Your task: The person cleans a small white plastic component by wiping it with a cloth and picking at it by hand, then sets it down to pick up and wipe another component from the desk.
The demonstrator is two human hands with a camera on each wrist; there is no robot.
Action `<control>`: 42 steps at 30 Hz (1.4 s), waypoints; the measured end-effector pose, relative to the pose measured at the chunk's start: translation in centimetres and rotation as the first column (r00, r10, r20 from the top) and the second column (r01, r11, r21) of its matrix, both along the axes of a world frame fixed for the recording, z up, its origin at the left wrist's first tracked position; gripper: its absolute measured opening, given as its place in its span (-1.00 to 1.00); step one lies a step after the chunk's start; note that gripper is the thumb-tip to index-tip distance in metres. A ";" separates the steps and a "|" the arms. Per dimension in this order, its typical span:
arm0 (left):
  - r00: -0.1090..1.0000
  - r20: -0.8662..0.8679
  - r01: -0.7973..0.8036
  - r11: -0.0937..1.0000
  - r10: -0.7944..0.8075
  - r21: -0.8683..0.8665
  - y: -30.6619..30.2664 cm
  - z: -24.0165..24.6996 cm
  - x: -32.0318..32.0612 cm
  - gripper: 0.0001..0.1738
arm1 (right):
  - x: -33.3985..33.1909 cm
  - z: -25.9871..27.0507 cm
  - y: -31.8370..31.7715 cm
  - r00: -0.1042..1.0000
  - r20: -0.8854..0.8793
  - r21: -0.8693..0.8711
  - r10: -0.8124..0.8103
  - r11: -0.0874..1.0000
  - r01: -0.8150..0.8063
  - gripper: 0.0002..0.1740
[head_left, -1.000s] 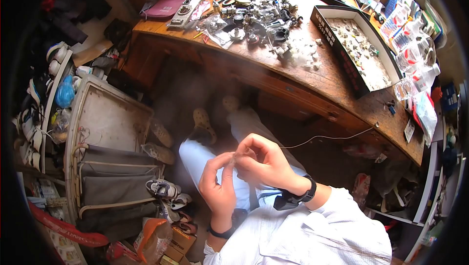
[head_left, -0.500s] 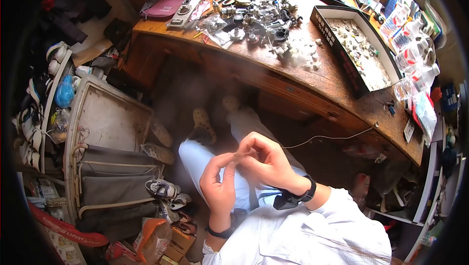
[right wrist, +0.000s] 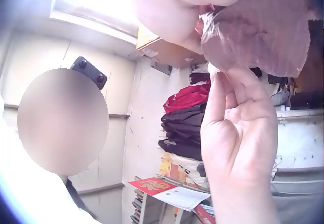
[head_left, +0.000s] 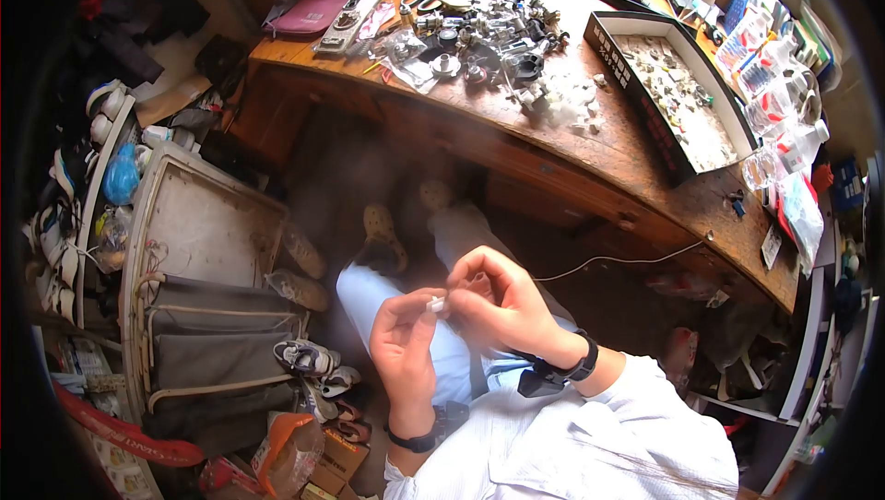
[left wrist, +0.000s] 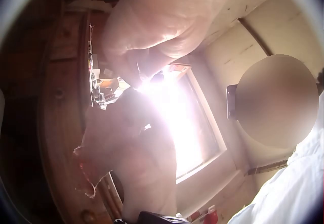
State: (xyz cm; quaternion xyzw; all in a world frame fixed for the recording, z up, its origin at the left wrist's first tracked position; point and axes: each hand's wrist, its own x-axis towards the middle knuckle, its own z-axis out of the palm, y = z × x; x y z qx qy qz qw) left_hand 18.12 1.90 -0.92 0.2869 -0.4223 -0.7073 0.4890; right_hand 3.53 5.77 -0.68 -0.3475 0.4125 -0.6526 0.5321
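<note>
In the head view my left hand (head_left: 406,343) pinches a small white plastic piece (head_left: 436,304) between thumb and fingertips. My right hand (head_left: 507,306) is right beside it, thumb and forefinger bent close to the piece. A crumpled sheet of thin, see-through reddish film (right wrist: 258,32) is held in the right hand and spreads out from its fingers in the right wrist view. There the tip of the white piece (right wrist: 211,69) shows above the left fingertips. Both hands are over the lap, in front of the wooden desk (head_left: 636,173).
On the desk lies a pile of metal and black fittings (head_left: 498,35) with small white pieces (head_left: 562,104) in front. A shallow black box (head_left: 645,117) holds many small parts. Plastic bottles (head_left: 774,113) line the right edge. A folding bed frame (head_left: 212,214) and shoes (head_left: 309,357) are at left.
The white piece now shows between the left fingertips, where it was hidden before. My left hand has turned and shifted slightly away from the right fingers. The right hand has barely moved.
</note>
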 end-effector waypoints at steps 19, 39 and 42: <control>0.998 0.013 -0.055 0.998 0.056 -0.024 0.1 -1.1 -0.1 -0.72 | -0.8 1.0 0.1 0.933 -0.359 -0.138 0.032 0.987 -0.087 -0.80; 0.978 0.195 0.079 0.997 -0.074 -0.021 0.2 -0.7 1.0 -0.86 | -20.1 1.2 -2.1 -0.223 -0.919 -0.391 -0.326 0.669 0.632 -0.78; 0.973 0.217 0.087 0.996 -0.081 -0.022 0.1 -0.7 1.2 -0.87 | -20.4 1.4 -2.3 -0.128 -0.951 -0.296 -0.282 0.702 0.647 -0.71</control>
